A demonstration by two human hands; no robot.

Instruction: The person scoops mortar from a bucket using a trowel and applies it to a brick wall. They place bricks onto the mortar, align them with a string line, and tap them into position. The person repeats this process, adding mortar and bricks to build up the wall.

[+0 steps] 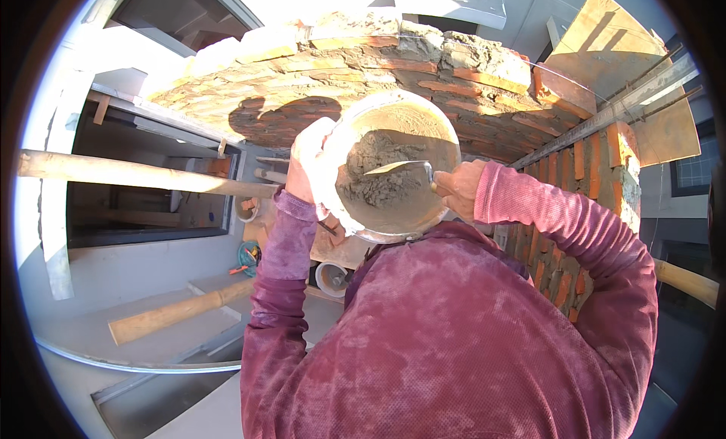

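A round pale bucket (429, 120) is held up in front of my chest. Grey-brown wet mortar (370, 188) lies inside, heaped in the shaded part. My left hand (308, 164) is closed on the bucket's left side, with its far fingers hidden. At the right rim, my right hand (460, 188) is wrapped round the handle of a trowel (397, 167). The metal blade points left over the mortar; whether its underside touches the mortar I cannot tell. Just beyond the bucket runs a brick wall (473, 91) with rough mortar joints, lit by sun along its top.
A bamboo pole (144, 173) crosses at the left, with another pole (178, 312) lower down. Below stand a small white bucket (321, 281) and a teal container (247, 256). A second brick section (563, 265) and a plywood board (605, 42) are at the right.
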